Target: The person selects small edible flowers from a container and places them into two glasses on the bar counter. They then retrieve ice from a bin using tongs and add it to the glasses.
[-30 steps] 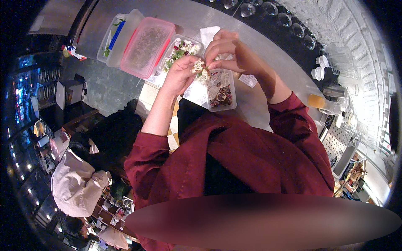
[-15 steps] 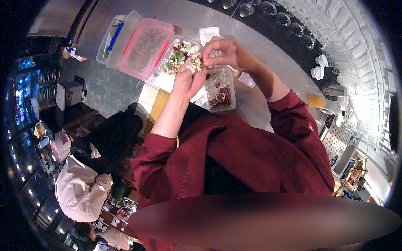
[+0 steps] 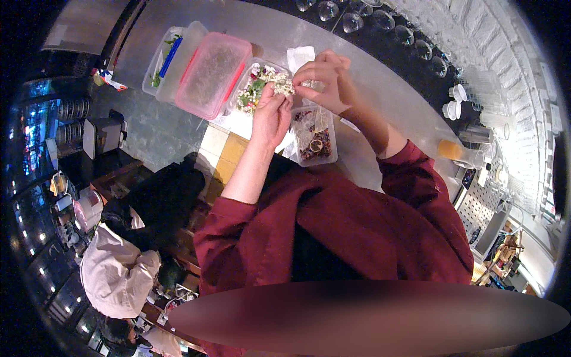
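Observation:
My left hand (image 3: 272, 121) is closed around a sprig of small white flowers (image 3: 282, 87), whose blossoms stick out above the thumb. To the right of the blossoms is my right hand (image 3: 324, 83), slightly blurred, its thumb and forefinger pinched at the edge of the flowers. Whatever sits between those fingertips is too small to make out. Beneath and left of the sprig lies a clear container of mixed flowers (image 3: 250, 95), with white, yellow and dark red blooms and green leaves. Nearer to me is a clear tub (image 3: 314, 156) holding dried dark red pieces and a dried citrus slice.
A pink-lidded box (image 3: 213, 74) and a clear box with a blue clip (image 3: 171, 59) stand left on the metal counter (image 3: 380, 89). White paper (image 3: 300, 58) lies behind. Stemmed glasses (image 3: 383, 21) line the far edge. A seated person (image 3: 116, 268) is at lower left.
My right hand has drawn slightly away from the blossoms to the right, its fingers still pinched. My left hand keeps hold of the sprig. The whole view has shifted a little.

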The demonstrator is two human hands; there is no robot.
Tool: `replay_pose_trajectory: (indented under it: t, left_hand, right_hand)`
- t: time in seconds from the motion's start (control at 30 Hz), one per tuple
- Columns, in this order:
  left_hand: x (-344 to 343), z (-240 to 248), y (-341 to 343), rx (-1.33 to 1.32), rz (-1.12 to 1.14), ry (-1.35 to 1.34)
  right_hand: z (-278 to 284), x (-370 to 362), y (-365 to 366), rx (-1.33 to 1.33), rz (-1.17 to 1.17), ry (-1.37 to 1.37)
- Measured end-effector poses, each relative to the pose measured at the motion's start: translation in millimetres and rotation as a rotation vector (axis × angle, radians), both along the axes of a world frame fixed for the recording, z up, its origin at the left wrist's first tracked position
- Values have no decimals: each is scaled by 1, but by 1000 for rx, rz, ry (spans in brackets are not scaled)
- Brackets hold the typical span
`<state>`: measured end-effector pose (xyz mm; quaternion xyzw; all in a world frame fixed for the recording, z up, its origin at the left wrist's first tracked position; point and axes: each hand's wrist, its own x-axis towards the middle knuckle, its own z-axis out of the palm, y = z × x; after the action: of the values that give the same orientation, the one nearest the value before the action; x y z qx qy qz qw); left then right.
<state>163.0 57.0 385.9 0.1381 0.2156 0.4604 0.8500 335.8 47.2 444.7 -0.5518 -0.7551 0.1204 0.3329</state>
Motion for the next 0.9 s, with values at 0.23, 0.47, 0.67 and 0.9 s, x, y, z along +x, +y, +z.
replay_pose_trajectory:
  t: [0.23, 0.47, 0.67, 0.9]
  left_hand:
    - [6, 7, -3, 147, 85, 125]
    - [10, -7, -8, 337, 238, 222]
    - [11, -9, -11, 379, 307, 238]
    - [12, -18, -10, 387, 384, 376]
  right_hand:
    - [8, -9, -7, 73, -5, 16]
    - [-2, -18, -11, 89, -36, 99]
    - [-7, -19, -11, 154, -28, 102]
    - [-8, -28, -14, 173, -92, 60]
